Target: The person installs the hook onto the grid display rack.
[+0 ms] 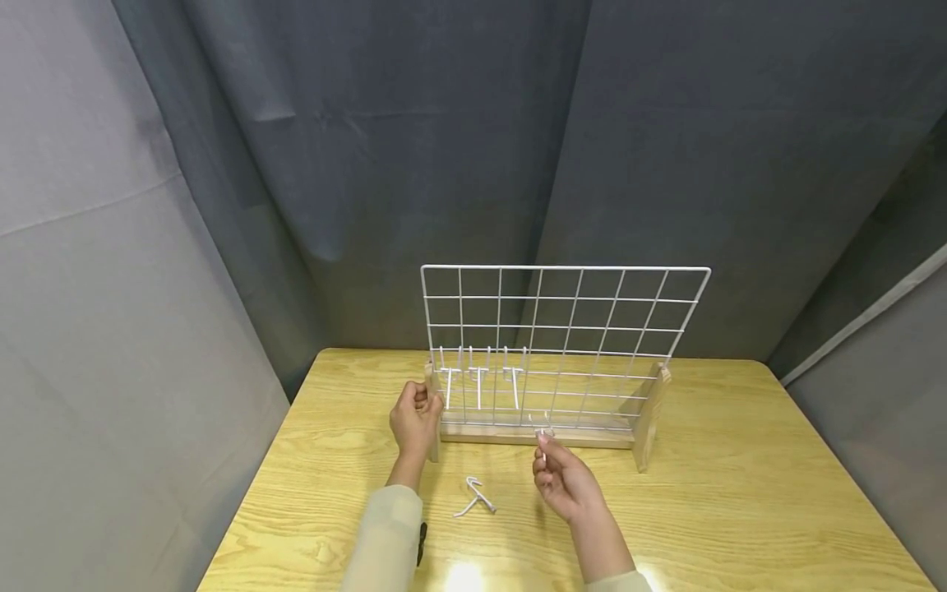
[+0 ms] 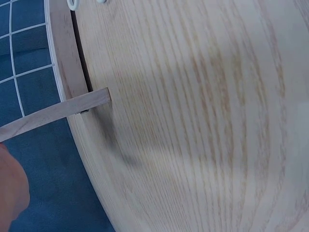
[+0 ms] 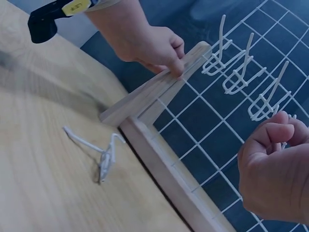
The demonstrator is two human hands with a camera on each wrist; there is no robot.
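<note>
A white wire grid (image 1: 565, 267) stands upright in a wooden base. My left hand (image 1: 413, 419) grips the base's left side post (image 3: 154, 94), thumb on the near face in the right wrist view. Between thumb and fingers my right hand (image 1: 568, 483) pinches a white wire hook (image 1: 543, 432), its two prongs pointing up in front of the grid's lower wires. Three similar hooks, one of them the middle hook (image 1: 478, 390), hang in a row on the grid's left part. Another loose hook (image 3: 105, 162) lies on the table between my forearms.
The wood-grain table (image 1: 740, 493) reaches out on both sides of the rack. Its right side post (image 1: 647, 419) stands beyond my right hand. Dark curtains (image 1: 414, 164) hang close behind the table, with a grey panel (image 1: 96, 329) to the left.
</note>
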